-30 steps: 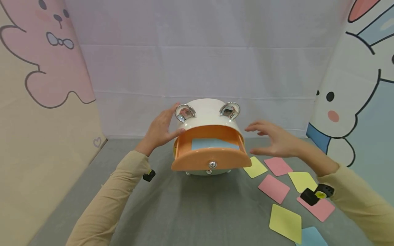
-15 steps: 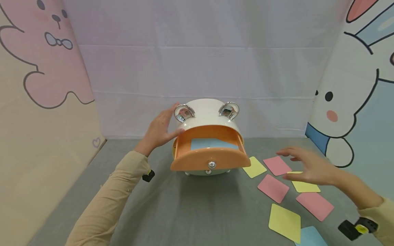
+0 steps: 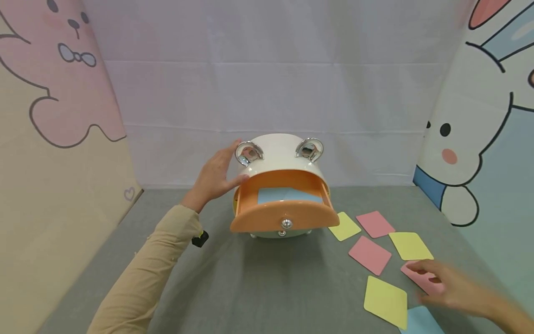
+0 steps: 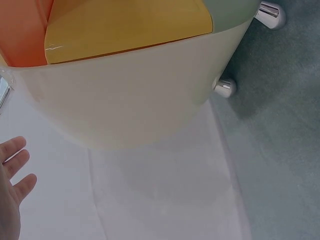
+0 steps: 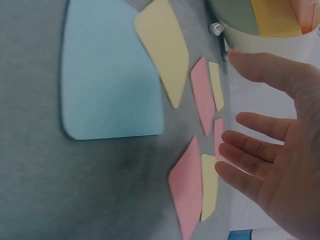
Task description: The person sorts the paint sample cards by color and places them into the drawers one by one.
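A rounded white box (image 3: 278,150) with two shiny silver ears stands mid-table, its orange drawer (image 3: 258,221) pulled out. Inside the drawer lies a light blue card (image 3: 288,195). My left hand (image 3: 213,180) rests against the box's left side, thumb near the drawer opening; the left wrist view shows its extended fingers (image 4: 17,162) beside the white shell. Over the pink card (image 3: 421,278) at the right hovers my right hand (image 3: 459,287), slightly blurred. In the right wrist view its fingers (image 5: 255,145) are spread and hold nothing.
Several cards lie on the grey cloth right of the box, including a yellow card (image 3: 385,301) overlapping a blue card (image 3: 421,321), and another pink card (image 3: 370,255). A pale curtain (image 3: 271,83) hangs behind, with cartoon-printed cloth (image 3: 492,185) along the sides.
My right hand has moved away from the box, rightward and toward the front, to the cards. My left hand stays at the box, and the drawer has not moved.
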### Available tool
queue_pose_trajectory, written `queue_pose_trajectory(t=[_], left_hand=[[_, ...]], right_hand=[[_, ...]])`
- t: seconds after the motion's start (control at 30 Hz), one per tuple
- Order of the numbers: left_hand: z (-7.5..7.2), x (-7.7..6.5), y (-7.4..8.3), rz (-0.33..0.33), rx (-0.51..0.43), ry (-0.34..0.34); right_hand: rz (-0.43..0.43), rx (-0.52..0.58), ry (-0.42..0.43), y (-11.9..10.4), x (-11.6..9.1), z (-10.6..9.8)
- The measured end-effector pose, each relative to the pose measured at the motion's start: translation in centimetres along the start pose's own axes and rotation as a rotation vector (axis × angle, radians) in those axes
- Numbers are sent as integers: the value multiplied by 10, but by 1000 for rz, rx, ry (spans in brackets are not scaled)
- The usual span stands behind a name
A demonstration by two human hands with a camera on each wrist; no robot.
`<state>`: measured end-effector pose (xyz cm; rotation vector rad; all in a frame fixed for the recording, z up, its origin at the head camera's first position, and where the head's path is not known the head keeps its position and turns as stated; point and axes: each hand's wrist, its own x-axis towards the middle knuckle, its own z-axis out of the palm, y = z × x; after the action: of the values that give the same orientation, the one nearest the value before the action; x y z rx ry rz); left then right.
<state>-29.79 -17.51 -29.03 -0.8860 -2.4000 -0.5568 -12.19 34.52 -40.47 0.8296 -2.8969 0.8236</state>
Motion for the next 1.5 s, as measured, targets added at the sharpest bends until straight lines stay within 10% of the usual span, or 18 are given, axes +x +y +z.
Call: queue_pose_trajectory(t=[0.33, 0.73, 1.23, 1.5], left_hand=[[-1, 0, -1, 4, 4, 5], [-2, -2, -1, -4, 4, 4], [-1, -1, -1, -2, -1, 5], [0, 0, 0, -3, 1, 1]], right_hand=[[267, 36, -272, 12, -25, 22], [-173, -16, -110, 21, -28, 34], [-52, 279, -281, 23, -24, 26], [-315, 484, -255, 34, -18, 20]])
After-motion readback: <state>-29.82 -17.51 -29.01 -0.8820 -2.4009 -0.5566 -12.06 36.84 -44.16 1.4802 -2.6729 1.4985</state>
